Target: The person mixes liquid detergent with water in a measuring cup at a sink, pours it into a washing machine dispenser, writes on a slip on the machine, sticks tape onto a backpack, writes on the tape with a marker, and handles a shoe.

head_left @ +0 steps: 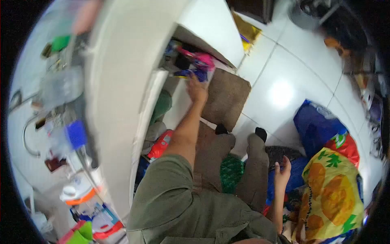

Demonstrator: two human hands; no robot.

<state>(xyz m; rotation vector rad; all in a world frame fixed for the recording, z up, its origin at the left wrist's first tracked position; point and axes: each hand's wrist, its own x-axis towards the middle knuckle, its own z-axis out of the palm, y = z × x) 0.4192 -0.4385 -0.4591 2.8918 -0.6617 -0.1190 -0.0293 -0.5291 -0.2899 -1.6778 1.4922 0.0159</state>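
My left hand (197, 90) reaches into a low open cabinet, its fingers closed at a dark purple packet (199, 75), blurred and partly hidden. Just beyond lies a bright pink packet (203, 60). Further inside the cabinet are darker items that I cannot make out. My right hand (283, 170) is raised beside my right knee with fingers apart, holding nothing. Near it stand a yellow bag with an orange fruit print (329, 191) and a blue bag (319, 124).
A brown cardboard piece (225, 97) lies on the white tiled floor (300, 65) ahead of my feet. The pale counter (118, 101) runs along my left, with a blurred, cluttered sink area beyond. A red packet (160, 144) sits in the lower cabinet. Dark items line the far right.
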